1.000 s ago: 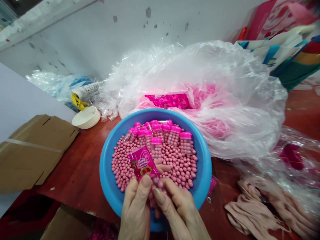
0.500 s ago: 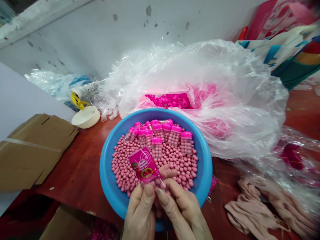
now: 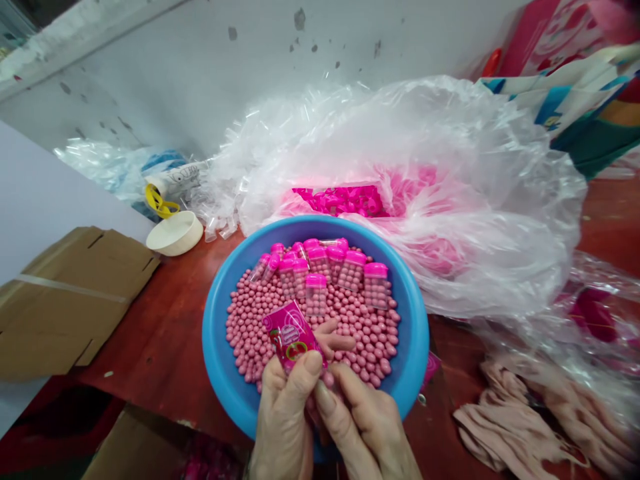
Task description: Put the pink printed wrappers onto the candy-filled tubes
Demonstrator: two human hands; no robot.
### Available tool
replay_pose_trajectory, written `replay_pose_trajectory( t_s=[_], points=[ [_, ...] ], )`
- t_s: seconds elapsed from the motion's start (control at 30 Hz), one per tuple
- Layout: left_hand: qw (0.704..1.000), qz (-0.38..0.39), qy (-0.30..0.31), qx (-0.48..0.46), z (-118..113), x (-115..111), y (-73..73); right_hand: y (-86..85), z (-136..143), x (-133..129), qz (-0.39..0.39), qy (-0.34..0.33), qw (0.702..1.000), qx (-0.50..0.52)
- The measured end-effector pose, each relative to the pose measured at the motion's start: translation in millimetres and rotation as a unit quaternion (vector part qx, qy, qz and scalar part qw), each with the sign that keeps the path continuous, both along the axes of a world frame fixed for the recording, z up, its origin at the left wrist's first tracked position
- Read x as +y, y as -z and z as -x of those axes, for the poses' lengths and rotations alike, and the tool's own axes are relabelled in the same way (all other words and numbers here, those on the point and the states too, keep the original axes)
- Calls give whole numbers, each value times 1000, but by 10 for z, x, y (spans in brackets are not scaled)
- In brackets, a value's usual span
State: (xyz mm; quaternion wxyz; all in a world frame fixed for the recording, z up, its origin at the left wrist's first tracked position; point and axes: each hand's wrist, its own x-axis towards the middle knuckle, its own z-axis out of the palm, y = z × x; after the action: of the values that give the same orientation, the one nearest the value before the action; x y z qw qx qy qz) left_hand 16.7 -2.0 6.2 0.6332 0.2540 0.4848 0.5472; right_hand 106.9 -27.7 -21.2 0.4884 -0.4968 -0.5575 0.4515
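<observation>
My left hand (image 3: 290, 413) is closed, its thumb and index finger pinching a pink printed label (image 3: 291, 333) above the bowl. Close beside it, my right hand (image 3: 365, 413) pinches what looks like a small clear jar with pink balls (image 3: 327, 379) at the label's lower end. My hands mostly hide this jar. Two fingers stretch out behind the label. Below lies a blue bowl (image 3: 216, 347) full of pink candy balls (image 3: 250, 317). Several clear jars with pink lids (image 3: 375, 285) rest upright or tilted on the balls.
Behind the bowl spreads a big clear plastic bag (image 3: 450, 133) with pink lids (image 3: 345, 200) showing. A tape roll (image 3: 175, 235) and flattened cardboard (image 3: 65, 307) lie left. Beige cloth (image 3: 500, 413) lies right on the red table (image 3: 165, 313).
My left thumb has moved up onto the label's lower part, covering more of it. The label sits slightly lower and further right. My right hand still pinches at its lower end.
</observation>
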Motion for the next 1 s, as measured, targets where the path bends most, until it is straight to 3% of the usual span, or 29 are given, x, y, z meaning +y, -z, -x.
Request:
replay_pose_trajectory(
  t_s=[0.2,0.33,0.47,0.63,0.83,1.0],
  points=[
    [997,5,31,-65,-60,-40,24,-3,100,-65,44,110,993,14],
    [992,49,-7,-115,-53,-47,28,-76,56,44,84,32,991,98],
    [984,83,0,-157,51,-17,30,-120,-12,109,137,-36,975,173],
    [990,19,-37,-134,163,14,-3,-108,1,74,165,-12,977,133],
    [988,33,-59,-137,104,1,-10,-121,25,98,147,-13,981,128],
    [989,23,-61,-130,69,-20,60,-104,23,83,118,45,990,68]
  ],
)
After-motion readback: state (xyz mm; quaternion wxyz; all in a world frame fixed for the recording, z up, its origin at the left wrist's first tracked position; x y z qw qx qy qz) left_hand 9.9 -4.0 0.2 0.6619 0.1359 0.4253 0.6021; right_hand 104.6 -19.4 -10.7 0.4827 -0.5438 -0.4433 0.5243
